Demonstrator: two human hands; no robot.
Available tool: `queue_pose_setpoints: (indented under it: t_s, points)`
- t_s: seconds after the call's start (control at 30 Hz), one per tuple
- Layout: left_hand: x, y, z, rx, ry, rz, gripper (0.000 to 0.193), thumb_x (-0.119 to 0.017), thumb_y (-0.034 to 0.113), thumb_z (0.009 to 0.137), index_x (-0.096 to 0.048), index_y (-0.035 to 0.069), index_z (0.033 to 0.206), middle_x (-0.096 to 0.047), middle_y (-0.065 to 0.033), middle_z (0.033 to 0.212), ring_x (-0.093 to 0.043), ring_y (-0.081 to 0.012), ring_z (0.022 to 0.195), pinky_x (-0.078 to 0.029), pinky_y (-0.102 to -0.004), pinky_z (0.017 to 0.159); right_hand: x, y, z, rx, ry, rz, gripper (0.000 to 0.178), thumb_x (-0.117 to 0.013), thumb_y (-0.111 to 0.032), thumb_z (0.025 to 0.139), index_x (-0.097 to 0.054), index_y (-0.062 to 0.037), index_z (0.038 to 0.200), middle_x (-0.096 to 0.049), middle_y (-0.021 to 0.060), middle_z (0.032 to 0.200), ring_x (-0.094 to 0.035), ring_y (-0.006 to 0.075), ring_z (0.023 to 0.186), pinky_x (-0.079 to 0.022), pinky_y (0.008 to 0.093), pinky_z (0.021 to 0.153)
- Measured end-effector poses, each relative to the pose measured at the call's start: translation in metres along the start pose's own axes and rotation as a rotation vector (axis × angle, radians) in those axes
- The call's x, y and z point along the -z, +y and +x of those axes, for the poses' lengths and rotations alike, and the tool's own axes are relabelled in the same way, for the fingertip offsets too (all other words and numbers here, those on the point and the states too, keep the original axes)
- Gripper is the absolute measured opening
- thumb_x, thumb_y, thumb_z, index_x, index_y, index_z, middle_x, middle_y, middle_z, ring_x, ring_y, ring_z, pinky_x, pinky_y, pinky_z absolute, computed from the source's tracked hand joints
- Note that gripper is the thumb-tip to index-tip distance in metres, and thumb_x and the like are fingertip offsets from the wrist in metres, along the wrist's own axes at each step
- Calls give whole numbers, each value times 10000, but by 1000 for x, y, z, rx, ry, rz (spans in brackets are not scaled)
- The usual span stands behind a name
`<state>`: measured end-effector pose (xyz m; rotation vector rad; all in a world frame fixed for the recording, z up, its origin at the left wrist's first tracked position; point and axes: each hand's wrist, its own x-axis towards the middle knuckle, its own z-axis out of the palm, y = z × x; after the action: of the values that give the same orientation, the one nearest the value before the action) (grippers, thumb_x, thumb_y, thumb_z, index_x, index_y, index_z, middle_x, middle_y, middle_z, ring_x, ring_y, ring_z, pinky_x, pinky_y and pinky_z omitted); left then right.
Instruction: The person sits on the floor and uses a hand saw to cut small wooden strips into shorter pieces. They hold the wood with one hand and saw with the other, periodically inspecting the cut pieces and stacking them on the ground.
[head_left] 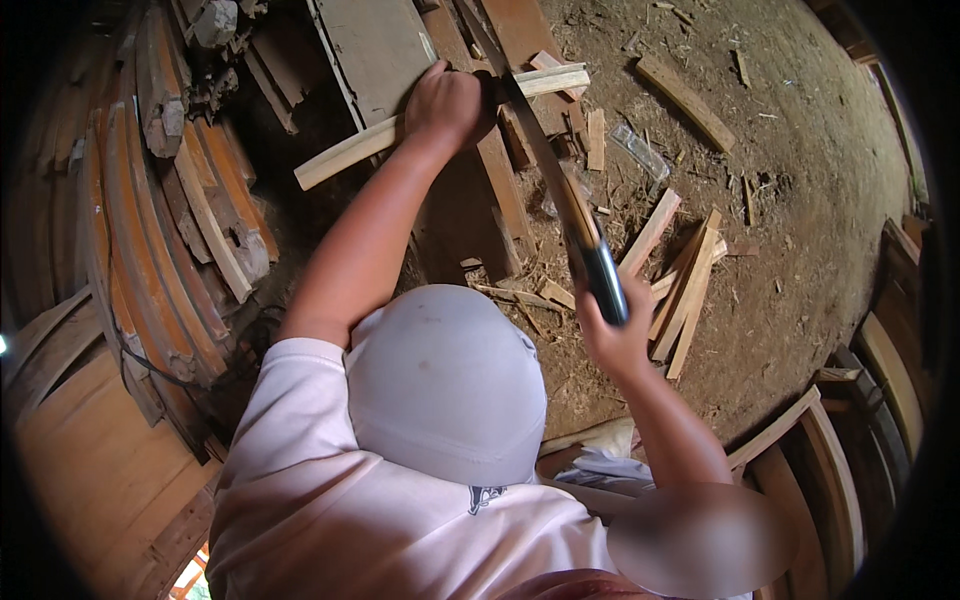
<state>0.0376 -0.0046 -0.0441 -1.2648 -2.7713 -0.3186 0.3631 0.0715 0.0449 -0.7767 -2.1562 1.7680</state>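
Observation:
A pale wooden strip (348, 154) lies crosswise over the planks at upper middle. My left hand (450, 105) is closed around it, pressing it down near its middle. In my right hand (612, 335) is the dark, glossy handle of a long saw (548, 165), the fingers wrapped round its near end. Its narrow blade runs forward and left, crossing the strip just right of my left hand. The blade's teeth cannot be made out, and its far end leaves the picture. Below my arms, a rounded grey cloth shape (450, 385) hides part of the ground.
Curved, weathered timbers (150, 260) are stacked along the left. On the dirt floor (790, 180) lie shavings, a loose board (685, 103), several offcuts (685, 290) and a clear plastic piece (640, 152). Wooden frames (835, 470) stand at lower right. A blurred patch covers the bottom right.

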Motion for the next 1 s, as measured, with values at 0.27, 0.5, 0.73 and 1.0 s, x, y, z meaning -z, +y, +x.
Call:
queue_pose_setpoints:
  t_s: [0.27,0.5,0.73,1.0]
  points:
    - [-2,3,6,-45,-34,-14,194,-581,117,838,-766,65,865,-742,-199,923,-694,-373,962,-475,-424,1040,-29,4,72,-15,42,18,187,-701,-162,825,-638,1,757,-581,16,585,-556,115,525,-434,309,513]
    - [6,6,-1,-23,-28,-46,240,-517,41,803,-742,12,726,-717,-249,831,-699,-374,948,-454,-426,1101,3,-2,-7,14,-22,-33,111,-653,-119,802,-636,-27,742,-595,11,599,-586,115,543,-461,285,536]
    - [-15,-4,6,-95,34,-49,174,-594,96,820,-763,58,813,-730,-216,876,-690,-373,959,-468,-456,1056,-33,1,71,-24,44,84,167,-685,-150,825,-646,5,778,-584,15,599,-548,98,537,-428,296,517]
    - [18,10,1,-97,-128,19,211,-583,141,817,-757,50,740,-732,-210,823,-714,-339,878,-429,-406,1124,1,3,-2,-95,14,57,114,-659,-112,781,-640,-4,749,-604,33,626,-591,115,577,-470,291,571]
